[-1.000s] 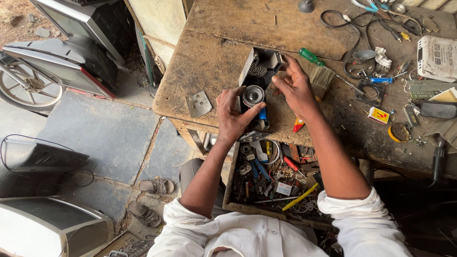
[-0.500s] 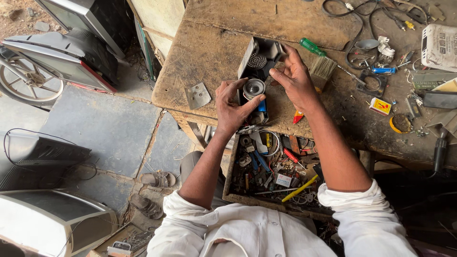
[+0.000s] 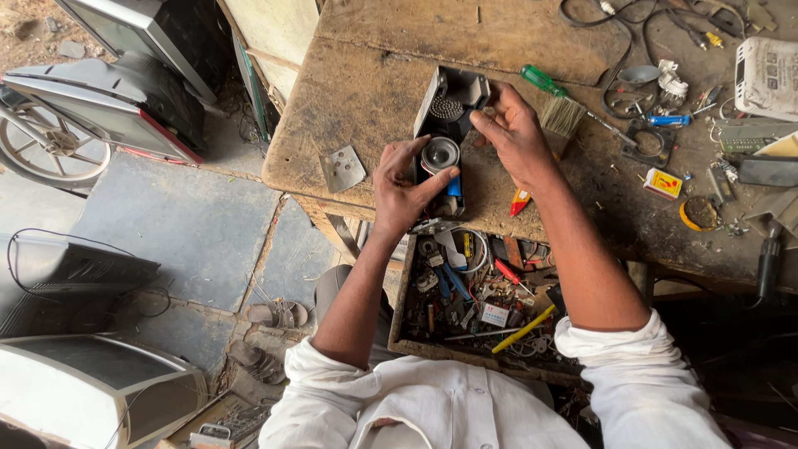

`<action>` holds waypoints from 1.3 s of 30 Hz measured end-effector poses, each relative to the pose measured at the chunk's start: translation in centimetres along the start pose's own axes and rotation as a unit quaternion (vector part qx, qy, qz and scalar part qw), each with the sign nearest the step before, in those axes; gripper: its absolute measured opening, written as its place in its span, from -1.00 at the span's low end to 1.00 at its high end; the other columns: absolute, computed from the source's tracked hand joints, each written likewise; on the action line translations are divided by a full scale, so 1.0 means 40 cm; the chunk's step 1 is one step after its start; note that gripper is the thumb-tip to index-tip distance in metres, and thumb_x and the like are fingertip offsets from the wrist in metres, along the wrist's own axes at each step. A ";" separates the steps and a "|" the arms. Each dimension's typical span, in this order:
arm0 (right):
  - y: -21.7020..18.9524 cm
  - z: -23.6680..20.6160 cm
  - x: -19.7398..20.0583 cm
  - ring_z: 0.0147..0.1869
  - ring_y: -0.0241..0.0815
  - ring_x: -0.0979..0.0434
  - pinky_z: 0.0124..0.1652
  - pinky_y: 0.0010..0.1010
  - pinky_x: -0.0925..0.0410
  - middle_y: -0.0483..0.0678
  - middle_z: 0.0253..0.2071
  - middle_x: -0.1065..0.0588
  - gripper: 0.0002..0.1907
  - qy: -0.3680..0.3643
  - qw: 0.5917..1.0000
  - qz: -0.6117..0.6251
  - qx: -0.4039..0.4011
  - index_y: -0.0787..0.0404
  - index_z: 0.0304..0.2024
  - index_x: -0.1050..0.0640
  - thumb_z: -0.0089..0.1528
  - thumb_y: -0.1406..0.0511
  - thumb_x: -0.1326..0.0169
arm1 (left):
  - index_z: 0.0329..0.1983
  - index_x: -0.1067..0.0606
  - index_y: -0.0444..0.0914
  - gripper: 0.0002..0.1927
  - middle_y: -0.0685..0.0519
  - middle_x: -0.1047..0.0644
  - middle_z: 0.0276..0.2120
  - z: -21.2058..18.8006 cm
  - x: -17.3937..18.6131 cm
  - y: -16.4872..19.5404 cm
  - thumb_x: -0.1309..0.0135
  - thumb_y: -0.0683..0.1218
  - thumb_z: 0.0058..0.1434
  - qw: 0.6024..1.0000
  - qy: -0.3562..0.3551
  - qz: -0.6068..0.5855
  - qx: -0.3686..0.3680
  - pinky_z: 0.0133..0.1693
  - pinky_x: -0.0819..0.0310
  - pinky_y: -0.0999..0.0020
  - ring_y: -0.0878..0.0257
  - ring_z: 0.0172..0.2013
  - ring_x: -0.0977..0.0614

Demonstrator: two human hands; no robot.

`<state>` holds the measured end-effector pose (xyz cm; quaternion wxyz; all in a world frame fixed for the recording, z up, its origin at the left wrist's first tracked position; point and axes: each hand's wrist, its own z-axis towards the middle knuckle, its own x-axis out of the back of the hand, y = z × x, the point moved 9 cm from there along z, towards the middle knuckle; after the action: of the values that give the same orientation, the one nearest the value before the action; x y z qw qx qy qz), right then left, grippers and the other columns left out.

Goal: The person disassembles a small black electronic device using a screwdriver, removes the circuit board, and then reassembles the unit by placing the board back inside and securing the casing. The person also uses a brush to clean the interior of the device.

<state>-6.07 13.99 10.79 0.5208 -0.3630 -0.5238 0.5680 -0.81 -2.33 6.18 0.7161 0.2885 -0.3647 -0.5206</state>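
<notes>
The left hand [image 3: 405, 193] grips the near end of a dark open casing [image 3: 449, 125] standing on the near edge of the worn wooden bench [image 3: 366, 83], thumb pressed beside a round metal part [image 3: 440, 154] set in it, while the right hand [image 3: 517, 133] holds the casing's far right side with fingers curled on its rim. A brush [image 3: 564, 116] and green screwdriver [image 3: 542, 81] lie just right of that hand, a metal plate [image 3: 342, 169] lies left of the casing, and an open drawer [image 3: 478, 291] of small parts sits below the bench, near the person.
</notes>
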 end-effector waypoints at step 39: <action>0.034 0.007 0.008 0.03 -0.31 -0.55 -0.07 -0.41 -0.54 -0.01 0.07 -0.52 -0.39 0.002 0.996 -0.085 0.035 0.18 0.46 -0.22 0.41 0.30 -0.13 | 0.35 -0.30 -0.32 -0.47 -0.10 -0.31 0.08 -0.013 0.005 -0.069 0.09 0.13 0.51 0.994 -0.018 -0.084 0.061 0.13 -0.57 0.20 0.12 0.11 -0.55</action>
<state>-6.69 14.34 9.57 0.5806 -0.3002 -0.5316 0.5387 -1.82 -3.30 3.74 0.6438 0.3520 -0.3833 -0.5610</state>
